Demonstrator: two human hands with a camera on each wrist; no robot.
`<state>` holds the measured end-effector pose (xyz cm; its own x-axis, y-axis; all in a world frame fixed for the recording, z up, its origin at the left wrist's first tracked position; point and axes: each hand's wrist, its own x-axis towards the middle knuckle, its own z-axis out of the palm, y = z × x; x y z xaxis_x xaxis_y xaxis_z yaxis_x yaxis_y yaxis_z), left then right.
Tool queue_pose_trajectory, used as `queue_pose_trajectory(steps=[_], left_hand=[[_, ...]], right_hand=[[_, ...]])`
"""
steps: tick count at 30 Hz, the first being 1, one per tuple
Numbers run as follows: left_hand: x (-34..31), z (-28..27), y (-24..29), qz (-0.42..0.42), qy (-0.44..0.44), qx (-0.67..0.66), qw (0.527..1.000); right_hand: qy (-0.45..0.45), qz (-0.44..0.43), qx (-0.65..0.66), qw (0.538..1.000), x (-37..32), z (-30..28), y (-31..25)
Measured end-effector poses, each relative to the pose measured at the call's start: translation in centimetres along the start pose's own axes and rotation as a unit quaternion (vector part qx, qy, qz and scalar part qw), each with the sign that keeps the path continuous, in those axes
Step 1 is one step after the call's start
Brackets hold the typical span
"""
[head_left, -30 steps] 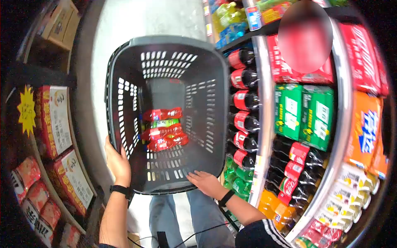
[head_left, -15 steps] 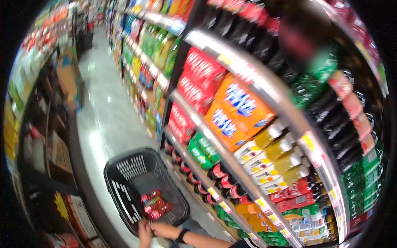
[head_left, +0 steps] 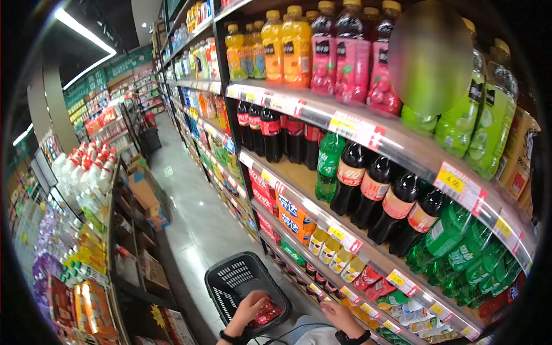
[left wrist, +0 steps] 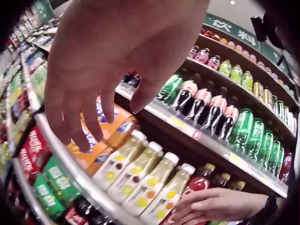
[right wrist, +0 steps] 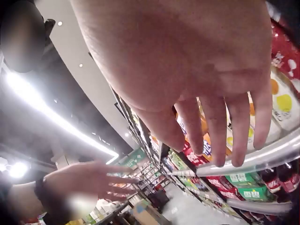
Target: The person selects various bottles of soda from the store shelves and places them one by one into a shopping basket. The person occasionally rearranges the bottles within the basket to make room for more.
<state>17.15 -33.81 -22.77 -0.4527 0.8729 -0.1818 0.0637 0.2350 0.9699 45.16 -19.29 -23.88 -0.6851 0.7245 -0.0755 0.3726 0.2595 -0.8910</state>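
Observation:
Below both hands in the head view, the dark basket [head_left: 217, 283] stands at floor level with red-wrapped items [head_left: 267, 313] inside. My left hand [head_left: 247, 313] is raised over the basket and holds nothing; in the left wrist view its fingers [left wrist: 77, 124] hang loosely. Off to the basket's right, my right hand [head_left: 340, 319] is also empty, beside the lower shelves. The right wrist view shows its fingers [right wrist: 214, 133] spread and extended, with the left hand [right wrist: 89, 180] across from it, fingers apart.
Drink shelves line the right side, with dark-cola bottles [head_left: 348, 178], green bottles [head_left: 445, 230], orange packs [head_left: 294, 218] and white-labelled bottles [head_left: 328, 253]. Along the left run a low display [head_left: 123, 247] and cardboard boxes [head_left: 141, 190]. The aisle floor [head_left: 201, 215] stretches away between them.
The view has lifted from the basket to the shelves. Both hands have come off the basket's rim and moved apart, and the basket now stands lower, away from them.

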Motion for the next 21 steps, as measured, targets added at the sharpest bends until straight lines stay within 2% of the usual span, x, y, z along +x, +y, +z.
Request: queue_pose_trajectory(steps=[2, 3, 5, 7, 9, 10, 14, 18, 20, 21], left_hand=[[2.6, 1.6, 7.0, 0.103, -0.056, 0.108, 0.987], [4.3, 2.1, 8.5, 0.123, -0.116, 0.052, 0.984], [6.1, 3.1, 16.5, 0.173, -0.163, 0.197, 0.951], [9.6, 3.7, 19.4, 0.328, -0.116, 0.223, 0.911], [11.4, 4.6, 24.6, 0.369, -0.075, 0.190, 0.906], [12.6, 4.7, 26.1, 0.363, -0.064, 0.190, 0.910], [16.6, 5.9, 29.5, 0.362, -0.038, 0.150, 0.919], [20.4, 7.7, 30.6, 0.342, -0.043, 0.100, 0.933], [22.5, 8.1, 30.1, 0.337, -0.050, 0.106, 0.934], [23.6, 8.2, 29.4, 0.320, -0.070, 0.069, 0.942]], right_hand=[[0.007, -0.051, -0.022, 0.998, 2.0, -0.6, -1.7], [0.012, -0.076, -0.036, 0.996, 3.5, -1.2, -2.7], [0.065, -0.188, -0.066, 0.978, 7.0, -2.0, -6.1], [0.083, -0.237, -0.048, 0.967, 10.3, -3.8, -10.6], [0.147, -0.297, -0.031, 0.943, 12.9, -5.7, -15.1], [0.177, -0.323, -0.020, 0.930, 13.8, -6.3, -16.7], [0.262, -0.321, 0.000, 0.910, 17.2, -7.1, -19.5], [0.270, -0.315, -0.008, 0.910, 19.0, -6.8, -20.6], [0.257, -0.310, 0.018, 0.915, 19.5, -6.8, -20.5], [0.250, -0.307, 0.030, 0.918, 19.7, -6.8, -20.4]])
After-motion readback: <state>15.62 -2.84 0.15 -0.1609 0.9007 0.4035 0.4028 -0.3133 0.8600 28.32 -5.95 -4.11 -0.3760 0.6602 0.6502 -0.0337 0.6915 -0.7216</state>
